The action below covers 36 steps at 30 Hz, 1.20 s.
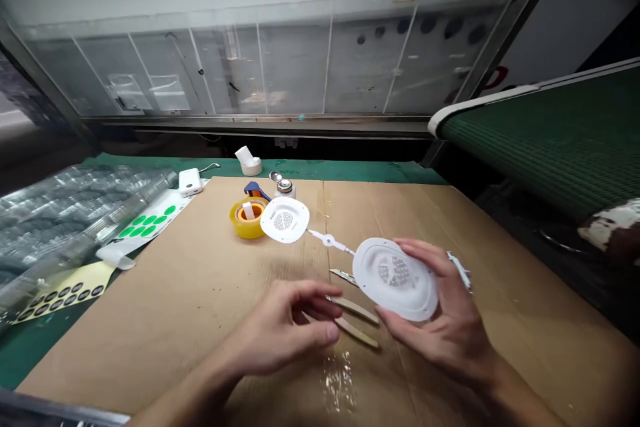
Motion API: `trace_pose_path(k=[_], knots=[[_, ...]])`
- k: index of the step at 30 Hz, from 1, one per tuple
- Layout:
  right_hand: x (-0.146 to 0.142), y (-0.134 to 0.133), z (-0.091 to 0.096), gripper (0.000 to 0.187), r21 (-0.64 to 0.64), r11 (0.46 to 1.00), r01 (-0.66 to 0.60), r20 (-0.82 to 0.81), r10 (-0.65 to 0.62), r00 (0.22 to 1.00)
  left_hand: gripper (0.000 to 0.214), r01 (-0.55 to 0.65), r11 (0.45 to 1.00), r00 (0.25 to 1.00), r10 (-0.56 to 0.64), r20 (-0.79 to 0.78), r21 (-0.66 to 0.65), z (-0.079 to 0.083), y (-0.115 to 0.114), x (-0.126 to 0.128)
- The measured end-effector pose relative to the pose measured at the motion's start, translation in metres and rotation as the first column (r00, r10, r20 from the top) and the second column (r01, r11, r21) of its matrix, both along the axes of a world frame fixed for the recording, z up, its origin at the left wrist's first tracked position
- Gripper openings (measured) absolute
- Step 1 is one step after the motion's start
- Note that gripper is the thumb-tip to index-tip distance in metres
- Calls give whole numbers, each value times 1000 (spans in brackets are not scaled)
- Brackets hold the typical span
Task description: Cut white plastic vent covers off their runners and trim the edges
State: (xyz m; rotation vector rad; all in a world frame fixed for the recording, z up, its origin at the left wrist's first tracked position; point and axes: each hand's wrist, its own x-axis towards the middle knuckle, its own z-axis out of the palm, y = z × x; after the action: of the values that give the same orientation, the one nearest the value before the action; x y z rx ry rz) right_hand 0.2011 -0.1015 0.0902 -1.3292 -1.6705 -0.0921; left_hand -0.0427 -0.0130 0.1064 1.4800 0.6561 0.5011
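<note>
- A sheet of flattened brown cardboard (150, 340) covers the bench, with a green mat (35, 353) showing along its edges
- To the right runs a green conveyor belt (540, 140), and a scratched clear panel (260, 67) stands across the far side
- At the cardboard's far left lie a bag of clear plastic parts (65, 213), a sheet of green dot stickers (147, 223) and a sheet of black dot stickers (63, 295)
- Near the far edge sit a yellow tape roll (245, 220), a white power bank (190, 181) and a small metal-capped bottle (285, 188)
- The right hand (440, 307) grips a white oval mesh cup (395, 277) by its rim, fingers over the top edge and thumb below
- A thin white strip (327, 239) links that cup to a matching mesh cup (284, 219) lying beside the tape
- The left hand (280, 327) hovers open and relaxed, its fingertips just beside two wooden-handled blades (356, 320) on the cardboard
</note>
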Motion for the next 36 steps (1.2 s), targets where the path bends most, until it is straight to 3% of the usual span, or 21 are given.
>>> trace_pose_path(k=[1, 2, 4, 5, 6, 7, 8, 10, 12, 13, 15, 17, 19, 20, 23, 28, 32, 34, 36], knots=[[4, -1, 7, 73, -14, 1000, -20, 21, 20, 1000, 31, 13, 975, 999, -5, -36, 222, 7, -1, -10], [7, -2, 14, 73, -31, 998, -52, 44, 53, 998, 27, -15, 892, 999, 36, -38, 451, 15, -2, -20], [11, -6, 28, 73, -67, 987, -145, 84, 151, 985, 41, -118, 611, 986, 168, 18, 783, 29, 2, -40], [12, -8, 34, 73, -88, 978, -192, 97, 200, 975, 56, -132, 477, 972, 234, 19, 869, 34, 4, -49], [13, -10, 40, 74, -107, 967, -232, 103, 243, 965, 70, -99, 378, 957, 290, -16, 921, 38, 7, -56], [12, -12, 46, 74, -124, 956, -265, 106, 278, 955, 81, -24, 327, 939, 332, -91, 945, 41, 10, -62], [11, -14, 51, 74, -143, 946, -292, 106, 308, 946, 86, 72, 328, 917, 351, -192, 942, 42, 13, -66], [6, -15, 58, 73, -169, 928, -333, 102, 353, 930, 81, 219, 412, 868, 332, -370, 884, 43, 18, -71], [0, -13, 61, 73, -142, 937, -320, 126, 338, 933, 72, 272, 492, 837, 304, -456, 827, 41, 25, -73], [-4, -12, 60, 71, -88, 963, -254, 146, 265, 953, 69, 264, 516, 831, 307, -464, 815, 41, 30, -73], [-13, -7, 53, 59, 66, 997, -27, 156, 17, 988, 66, 183, 557, 852, 320, -413, 810, 40, 40, -72], [-24, -4, 40, 35, 129, 983, 132, 158, -152, 976, 65, 35, 632, 900, 317, -299, 775, 39, 52, -71], [-36, -2, 23, 9, 24, 994, 105, 257, -108, 960, 67, -122, 722, 933, 317, -169, 681, 38, 62, -67], [-42, -1, 14, 6, -56, 996, 71, 321, -50, 946, 69, -182, 764, 939, 323, -122, 619, 36, 66, -64], [-56, 0, -13, 30, -218, 972, 92, 456, 17, 890, 74, -301, 857, 935, 351, -46, 418, 29, 72, -53], [-58, 4, -39, 39, -335, 929, 159, 495, 29, 868, 74, -411, 872, 909, 413, 48, 266, 2, 77, -36], [-49, 2, -33, 40, -434, 893, 118, 401, 75, 913, 72, -431, 878, 902, 427, 63, 210, -19, 78, -33], [-45, 0, -21, 35, -529, 847, 54, 273, 109, 956, 70, -382, 904, 924, 381, 46, 193, -25, 75, -34], [-44, -1, -10, 32, -663, 742, -104, -11, 129, 992, 70, -344, 916, 938, 343, 39, 206, -27, 72, -35]])
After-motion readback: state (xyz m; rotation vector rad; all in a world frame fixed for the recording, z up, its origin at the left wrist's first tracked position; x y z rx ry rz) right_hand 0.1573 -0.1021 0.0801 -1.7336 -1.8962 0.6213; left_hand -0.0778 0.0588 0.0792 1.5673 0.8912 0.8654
